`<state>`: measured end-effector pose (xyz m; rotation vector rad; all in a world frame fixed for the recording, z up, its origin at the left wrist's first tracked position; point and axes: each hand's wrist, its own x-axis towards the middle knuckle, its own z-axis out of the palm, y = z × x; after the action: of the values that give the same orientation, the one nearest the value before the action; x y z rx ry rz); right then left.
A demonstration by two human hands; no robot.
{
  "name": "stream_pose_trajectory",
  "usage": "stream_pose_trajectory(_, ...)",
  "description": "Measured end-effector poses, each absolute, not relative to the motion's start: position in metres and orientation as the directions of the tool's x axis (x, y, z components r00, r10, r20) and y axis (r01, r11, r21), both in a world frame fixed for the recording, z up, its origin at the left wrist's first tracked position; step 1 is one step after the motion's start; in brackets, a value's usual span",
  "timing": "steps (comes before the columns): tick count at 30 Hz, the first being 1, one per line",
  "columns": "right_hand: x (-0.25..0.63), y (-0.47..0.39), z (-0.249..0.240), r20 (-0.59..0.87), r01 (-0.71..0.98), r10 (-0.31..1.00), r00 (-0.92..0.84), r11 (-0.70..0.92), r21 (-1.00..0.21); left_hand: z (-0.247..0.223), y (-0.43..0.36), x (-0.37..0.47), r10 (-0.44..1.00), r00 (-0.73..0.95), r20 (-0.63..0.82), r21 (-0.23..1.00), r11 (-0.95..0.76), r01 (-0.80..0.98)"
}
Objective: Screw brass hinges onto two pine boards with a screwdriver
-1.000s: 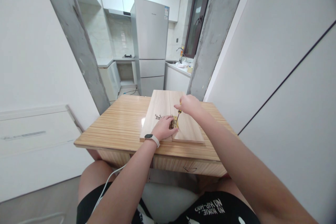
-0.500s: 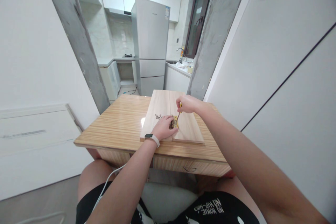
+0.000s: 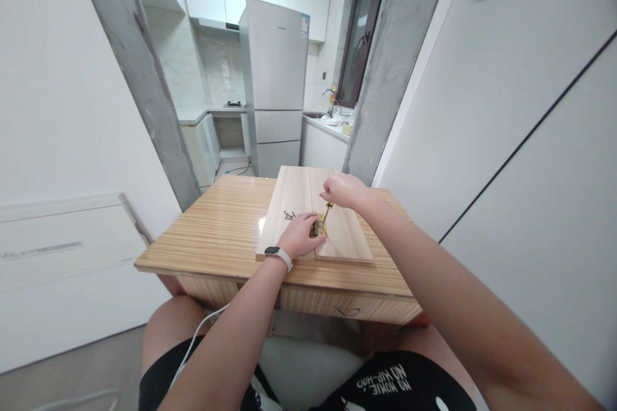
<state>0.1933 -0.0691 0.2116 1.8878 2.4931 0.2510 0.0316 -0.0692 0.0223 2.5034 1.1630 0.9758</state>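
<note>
Two pale wooden boards lie side by side on the table, and a brass-coloured hinge sits across their seam. My left hand holds this hinge down, thumb at its near edge and fingers at its far side, partly covering it. In my right hand is a screwdriver with a yellow and black handle, mostly hidden by my closed fingers. Its shaft points down, tilted, with the tip at the right leaf of the hinge. Left of my left hand, several small dark screws lie in a loose pile on the left board.
The striped wooden table has a drawer with a metal handle at its front. White panels stand close at both sides. A fridge and a sink counter are beyond the table. A white cable runs by my left leg.
My right hand has turned on the screwdriver and shifted its grip, so the handle shows differently. My left hand stays on the hinge. The view has tilted slightly.
</note>
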Motion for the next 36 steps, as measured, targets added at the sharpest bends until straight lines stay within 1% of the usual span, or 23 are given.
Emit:
stream_pose_trajectory(4, 0.195, -0.069, 0.213, 0.094, 0.952, 0.951, -0.294, 0.283, 0.121, 0.022, -0.069, 0.031, 0.749, 0.467, 0.470, 0.447, -0.658, 0.606)
stream_pose_trajectory(9, 0.196, -0.067, 0.213, 0.027, 0.919, 0.919, -0.393, 0.393, 0.035, 0.022, -0.069, 0.031, 0.751, 0.461, 0.472, 0.454, -0.656, 0.603)
stream_pose_trajectory(11, 0.197, -0.068, 0.211, 0.059, 0.923, 0.922, -0.383, 0.380, 0.051, 0.022, -0.069, 0.031, 0.749, 0.462, 0.474, 0.454, -0.658, 0.601)
stream_pose_trajectory(14, 0.197, -0.072, 0.209, 0.142, 0.948, 0.940, -0.311, 0.297, 0.111, 0.022, -0.069, 0.031, 0.744, 0.466, 0.478, 0.451, -0.664, 0.596)
stream_pose_trajectory(17, 0.196, -0.074, 0.208, 0.157, 0.963, 0.955, -0.251, 0.231, 0.137, 0.023, -0.070, 0.032, 0.745, 0.467, 0.476, 0.452, -0.663, 0.597)
stream_pose_trajectory(20, 0.197, -0.073, 0.209, 0.132, 0.961, 0.957, -0.259, 0.241, 0.137, 0.023, -0.070, 0.032, 0.751, 0.462, 0.472, 0.457, -0.657, 0.600)
stream_pose_trajectory(24, 0.199, -0.070, 0.209, 0.125, 0.941, 0.936, -0.329, 0.313, 0.131, 0.023, -0.070, 0.031, 0.748, 0.462, 0.477, 0.457, -0.660, 0.597)
stream_pose_trajectory(30, 0.201, -0.070, 0.209, 0.059, 0.909, 0.910, -0.410, 0.403, 0.106, 0.021, -0.069, 0.031, 0.747, 0.464, 0.477, 0.454, -0.661, 0.598)
stream_pose_trajectory(33, 0.200, -0.074, 0.210, 0.080, 0.921, 0.923, -0.377, 0.364, 0.141, 0.021, -0.068, 0.032, 0.747, 0.463, 0.477, 0.450, -0.661, 0.601)
stream_pose_trajectory(36, 0.197, -0.079, 0.212, 0.121, 0.941, 0.949, -0.292, 0.262, 0.212, 0.021, -0.068, 0.032, 0.750, 0.461, 0.474, 0.448, -0.656, 0.607)
